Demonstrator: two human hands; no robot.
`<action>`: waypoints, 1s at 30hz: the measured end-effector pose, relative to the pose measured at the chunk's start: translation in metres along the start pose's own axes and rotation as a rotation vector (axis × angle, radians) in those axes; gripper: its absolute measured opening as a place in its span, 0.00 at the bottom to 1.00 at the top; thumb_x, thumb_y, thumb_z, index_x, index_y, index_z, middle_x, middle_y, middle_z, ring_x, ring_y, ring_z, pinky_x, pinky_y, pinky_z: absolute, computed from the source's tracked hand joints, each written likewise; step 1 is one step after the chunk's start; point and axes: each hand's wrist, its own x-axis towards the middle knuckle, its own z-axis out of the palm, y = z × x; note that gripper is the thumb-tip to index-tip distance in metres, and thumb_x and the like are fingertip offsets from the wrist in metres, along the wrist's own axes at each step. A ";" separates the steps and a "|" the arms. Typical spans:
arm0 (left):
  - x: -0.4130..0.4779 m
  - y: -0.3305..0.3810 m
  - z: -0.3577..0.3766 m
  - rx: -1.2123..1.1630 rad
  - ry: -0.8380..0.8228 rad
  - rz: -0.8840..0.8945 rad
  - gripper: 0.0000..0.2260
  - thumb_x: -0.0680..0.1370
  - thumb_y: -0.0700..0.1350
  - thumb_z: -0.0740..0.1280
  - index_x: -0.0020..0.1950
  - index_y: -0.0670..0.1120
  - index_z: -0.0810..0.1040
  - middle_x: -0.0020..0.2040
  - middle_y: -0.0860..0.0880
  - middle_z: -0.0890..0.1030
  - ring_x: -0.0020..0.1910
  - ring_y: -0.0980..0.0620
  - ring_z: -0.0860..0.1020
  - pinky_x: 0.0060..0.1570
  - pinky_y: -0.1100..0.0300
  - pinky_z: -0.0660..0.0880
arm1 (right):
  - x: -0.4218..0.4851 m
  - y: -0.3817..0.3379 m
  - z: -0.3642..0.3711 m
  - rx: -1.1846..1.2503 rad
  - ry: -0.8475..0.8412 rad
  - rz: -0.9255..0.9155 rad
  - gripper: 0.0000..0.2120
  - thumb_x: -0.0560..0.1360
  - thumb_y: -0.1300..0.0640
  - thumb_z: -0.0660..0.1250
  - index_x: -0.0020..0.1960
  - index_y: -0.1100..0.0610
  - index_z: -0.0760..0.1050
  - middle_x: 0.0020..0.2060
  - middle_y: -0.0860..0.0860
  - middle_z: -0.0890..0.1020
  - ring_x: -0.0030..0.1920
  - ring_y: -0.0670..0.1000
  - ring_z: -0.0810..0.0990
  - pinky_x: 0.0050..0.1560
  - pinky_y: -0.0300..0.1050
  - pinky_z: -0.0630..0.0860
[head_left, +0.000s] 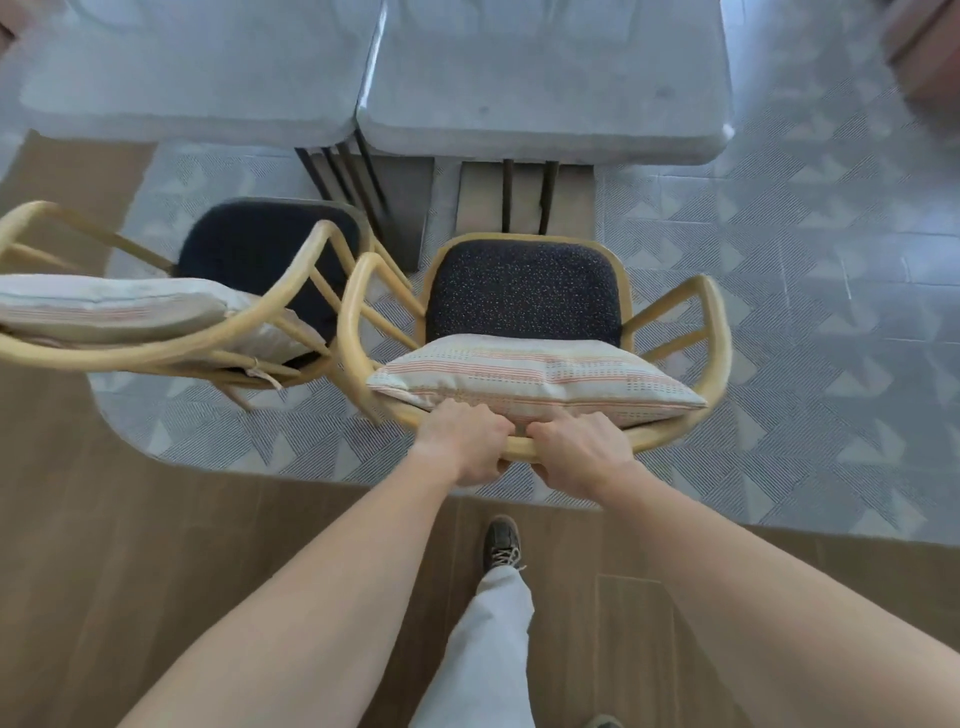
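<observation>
A light wooden chair with a curved back rail and a dark speckled seat stands in front of me, facing a grey table. A striped cushion leans against its back rail. My left hand and my right hand both grip the top of the back rail, side by side, fingers curled round the wood.
A second matching chair with its own striped cushion stands close on the left, almost touching the first. Another grey table adjoins on the left. Dark table legs stand ahead. A patterned grey rug meets wooden floor; my foot is below.
</observation>
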 end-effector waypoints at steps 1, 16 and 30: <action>0.003 -0.008 -0.001 -0.003 0.004 0.003 0.06 0.80 0.55 0.65 0.50 0.54 0.72 0.51 0.48 0.84 0.48 0.43 0.83 0.44 0.49 0.70 | 0.008 -0.001 -0.003 -0.002 -0.003 -0.002 0.08 0.80 0.46 0.65 0.55 0.49 0.76 0.53 0.52 0.81 0.46 0.58 0.84 0.39 0.50 0.69; 0.068 -0.055 -0.027 0.022 0.014 0.027 0.07 0.80 0.56 0.64 0.52 0.55 0.74 0.53 0.48 0.84 0.49 0.43 0.83 0.43 0.50 0.69 | 0.074 0.037 -0.028 -0.002 -0.011 0.031 0.10 0.80 0.45 0.66 0.55 0.49 0.76 0.51 0.53 0.82 0.47 0.59 0.84 0.42 0.51 0.68; 0.081 -0.054 -0.045 -0.052 -0.062 0.054 0.05 0.79 0.55 0.66 0.47 0.56 0.71 0.44 0.52 0.79 0.40 0.47 0.75 0.42 0.52 0.71 | 0.075 0.058 -0.032 -0.005 0.006 -0.031 0.09 0.81 0.44 0.63 0.53 0.49 0.75 0.49 0.51 0.84 0.46 0.58 0.85 0.41 0.49 0.69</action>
